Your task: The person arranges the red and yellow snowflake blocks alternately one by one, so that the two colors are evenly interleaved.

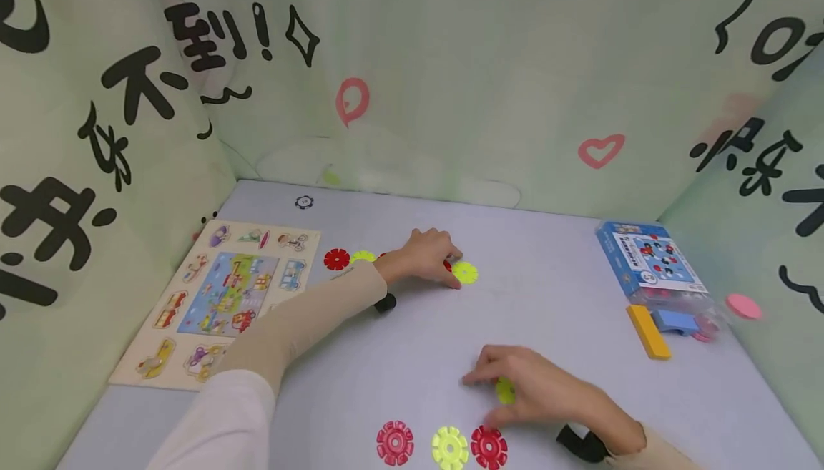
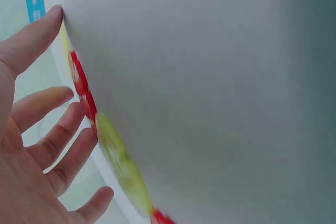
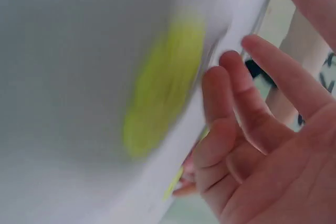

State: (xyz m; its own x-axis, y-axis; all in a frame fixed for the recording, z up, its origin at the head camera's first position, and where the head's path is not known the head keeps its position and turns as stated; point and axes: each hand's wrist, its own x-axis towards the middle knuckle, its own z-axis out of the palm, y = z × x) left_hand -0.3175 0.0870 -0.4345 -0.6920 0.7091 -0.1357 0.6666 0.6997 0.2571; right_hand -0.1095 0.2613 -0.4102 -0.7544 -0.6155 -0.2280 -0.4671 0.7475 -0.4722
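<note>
My left hand (image 1: 425,255) reaches to the far part of the table, over a row of notched plastic discs. A yellow-green disc (image 1: 466,272) shows beside its thumb, and a red disc (image 1: 337,259) lies at the row's left end. In the left wrist view the fingers are spread beside red discs (image 2: 79,74) and a yellow-green disc (image 2: 123,163), pinching none. My right hand (image 1: 541,388) hovers nearer me with loosely bent fingers. Partly hidden beneath it is a yellow-green disc (image 1: 505,390), blurred in the right wrist view. Its thumb is close to a red disc (image 1: 489,447).
Near the front edge lie another yellow-green disc (image 1: 450,447) and a red disc (image 1: 395,443). A wooden picture puzzle board (image 1: 148,305) is at left. At right are a blue box (image 1: 650,255), a yellow block (image 1: 649,332), a blue block (image 1: 674,322) and a pink disc (image 1: 743,306).
</note>
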